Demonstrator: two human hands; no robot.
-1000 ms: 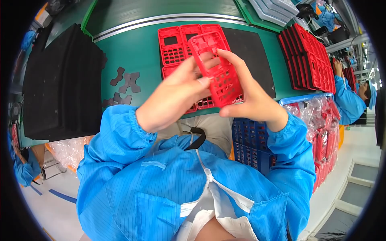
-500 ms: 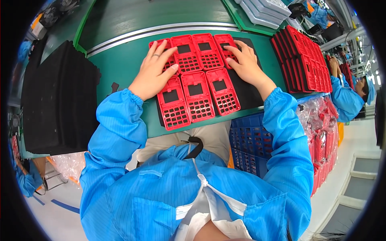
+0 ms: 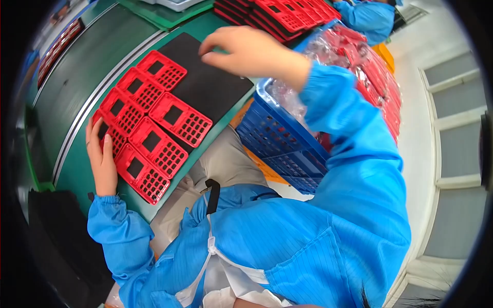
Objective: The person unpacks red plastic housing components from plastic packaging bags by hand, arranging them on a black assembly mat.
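Note:
Several red plastic handset housings [image 3: 153, 141], with a screen window and rows of key holes, lie in two rows on a black foam sheet [image 3: 205, 77]. My left hand [image 3: 101, 159] rests at the left end of the far row, thumb and fingers apart, touching a housing [image 3: 112, 137] and partly covering it. My right hand [image 3: 241, 49] is raised beyond the sheet's right part, slightly blurred. Its fingers are bent, a gap shows between them and the thumb, and nothing is visible in the hand. The sheet's right part is bare.
At the far right, black sheets bearing red housings form a stack [image 3: 280, 18]. A blue crate [image 3: 282, 128] beside the table's right edge holds bagged red parts [image 3: 354, 56]. Black sheets [image 3: 67, 236] are piled at the left. A metal rail [image 3: 87, 105] runs behind the housings.
My view has swung to the right. My right hand has left the housings and moved right into the air. My left hand remains at the left end of the far row.

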